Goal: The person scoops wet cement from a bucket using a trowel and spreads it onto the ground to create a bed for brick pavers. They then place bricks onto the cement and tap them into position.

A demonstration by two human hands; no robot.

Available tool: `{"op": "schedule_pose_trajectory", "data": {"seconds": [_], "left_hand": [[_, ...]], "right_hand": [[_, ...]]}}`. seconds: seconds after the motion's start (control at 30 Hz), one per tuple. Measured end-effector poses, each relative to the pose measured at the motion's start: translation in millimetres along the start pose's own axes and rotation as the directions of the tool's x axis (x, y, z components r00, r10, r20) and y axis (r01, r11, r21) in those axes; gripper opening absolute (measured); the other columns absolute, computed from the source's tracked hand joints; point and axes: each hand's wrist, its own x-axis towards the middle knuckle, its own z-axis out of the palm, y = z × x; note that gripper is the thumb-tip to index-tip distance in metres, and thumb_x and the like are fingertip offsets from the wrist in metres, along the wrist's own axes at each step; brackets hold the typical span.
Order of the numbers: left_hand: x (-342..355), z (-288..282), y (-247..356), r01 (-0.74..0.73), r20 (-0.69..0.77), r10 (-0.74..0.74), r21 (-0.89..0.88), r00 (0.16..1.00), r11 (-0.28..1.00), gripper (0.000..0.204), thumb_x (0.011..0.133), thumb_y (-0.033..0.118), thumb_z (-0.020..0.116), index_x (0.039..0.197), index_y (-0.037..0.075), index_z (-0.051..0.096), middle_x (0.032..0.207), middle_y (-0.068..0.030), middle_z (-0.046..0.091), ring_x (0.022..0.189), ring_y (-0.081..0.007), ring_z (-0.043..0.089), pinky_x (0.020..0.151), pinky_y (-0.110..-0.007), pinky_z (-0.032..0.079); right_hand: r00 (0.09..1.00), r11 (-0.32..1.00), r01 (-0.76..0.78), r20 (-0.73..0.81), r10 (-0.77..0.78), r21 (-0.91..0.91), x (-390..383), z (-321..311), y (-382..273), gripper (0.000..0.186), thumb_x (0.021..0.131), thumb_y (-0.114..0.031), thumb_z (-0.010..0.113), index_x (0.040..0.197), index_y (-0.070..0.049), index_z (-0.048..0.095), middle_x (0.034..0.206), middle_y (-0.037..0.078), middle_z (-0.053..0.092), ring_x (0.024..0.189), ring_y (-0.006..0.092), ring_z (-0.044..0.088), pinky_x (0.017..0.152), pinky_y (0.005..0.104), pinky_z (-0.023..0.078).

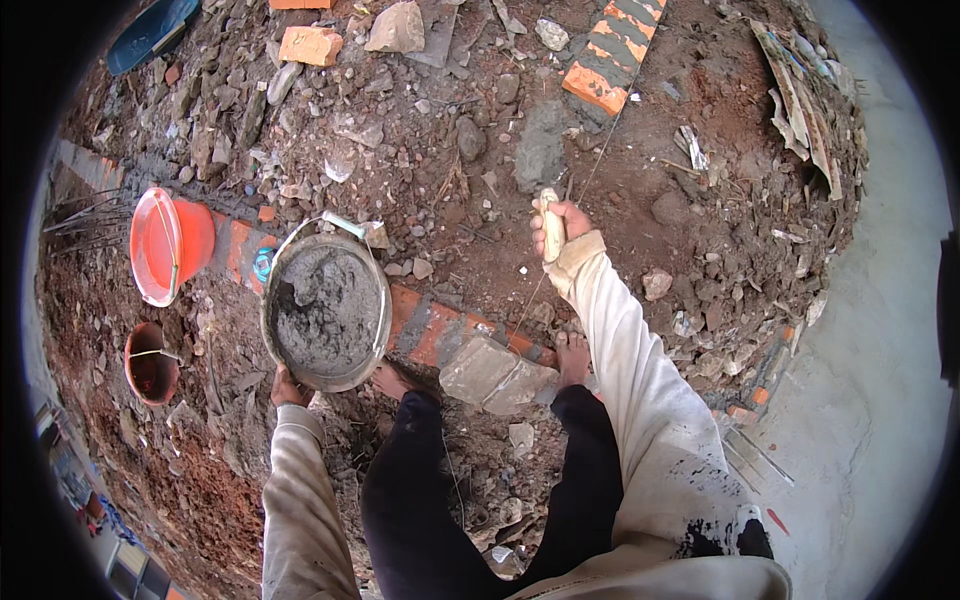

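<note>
Our right hand (573,222) clamps a pale handle (551,228) toward half past one; our left hand (290,388) touches the mortar bucket (343,381) at its seven o'clock, grip unclear.

Building site — brickwork (613,55), wet mortar (328,312)

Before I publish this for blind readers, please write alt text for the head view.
The person's left hand touches a bucket of grey mortar; the right hand grips a pale handle. Around them are rubbly soil, a mortared brick course and an orange bucket.
</note>
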Motion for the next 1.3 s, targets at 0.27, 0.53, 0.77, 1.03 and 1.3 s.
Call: {"op": "schedule_pose_trajectory", "data": {"seconds": [0.27, 0.53, 0.77, 1.03, 1.3], "left_hand": [[-39.3, 21.3, 13.1, 0.044, -0.234, -0.014, 0.123, 0.972, 0.991, 0.046, 0.089, 0.045, 0.046, 0.121, 0.013, 0.050, 0.109, -0.0068, 0.056, 0.090, -0.0247, 0.057, 0.068, -0.040, 0.050], [-41.8, 33.5, 8.1, 0.044, -0.047, -0.045, -0.035, 0.998, 0.998, 0.048, 0.086, 0.047, 0.051, 0.124, 0.017, 0.048, 0.115, -0.0034, 0.054, 0.095, -0.0219, 0.055, 0.070, -0.040, 0.049], [-30.1, 51.7, -14.6, -0.301, -0.119, 0.280, -0.505, 0.953, 0.809, 0.036, 0.089, 0.023, 0.055, 0.117, 0.002, 0.053, 0.110, -0.0074, 0.059, 0.096, -0.0194, 0.057, 0.084, -0.033, 0.046], [-73.4, 75.6, -7.8, -0.350, -0.176, 0.308, -0.608, 0.935, 0.713, 0.039, 0.086, 0.026, 0.061, 0.115, -0.001, 0.058, 0.109, -0.0074, 0.061, 0.099, -0.0148, 0.054, 0.088, -0.029, 0.042], [-85.5, 80.7, -12.2, -0.303, -0.149, 0.270, -0.625, 0.951, 0.720, 0.043, 0.086, 0.026, 0.060, 0.118, -0.003, 0.055, 0.115, -0.0101, 0.058, 0.104, -0.0164, 0.053, 0.092, -0.028, 0.039]], "right_hand": [[0.779, 0.820, -0.508, 0.266, 0.568, -0.262, -99.4, -18.2, 28.8, 0.044, 0.085, -0.028, 0.048, 0.125, -0.009, 0.044, 0.077, 0.007, 0.054, 0.054, 0.0167, 0.053, 0.049, 0.0318, 0.046], [0.811, -0.343, 0.584, 0.547, 0.207, -0.736, -118.8, 112.4, 46.7, 0.048, 0.083, -0.018, 0.052, 0.126, -0.001, 0.039, 0.100, 0.023, 0.057, 0.094, 0.0379, 0.058, 0.082, 0.0405, 0.046], [0.947, -0.820, 0.307, 0.235, 0.216, -0.482, -41.0, 222.6, 158.3, 0.049, 0.080, -0.016, 0.056, 0.127, -0.009, 0.043, 0.108, 0.027, 0.055, 0.096, 0.0405, 0.057, 0.083, 0.0417, 0.047], [0.809, -0.347, 0.507, 0.297, 0.507, -0.789, -25.2, 153.7, 225.2, 0.044, 0.073, -0.006, 0.060, 0.116, -0.001, 0.051, 0.081, 0.015, 0.061, 0.074, 0.0235, 0.060, 0.069, 0.0353, 0.049], [0.779, -0.004, 0.139, 0.106, 0.618, -0.990, -36.3, 168.1, 209.2, 0.044, 0.077, -0.002, 0.053, 0.120, 0.002, 0.044, 0.071, 0.009, 0.058, 0.046, 0.0116, 0.052, 0.039, 0.0252, 0.041]]}}
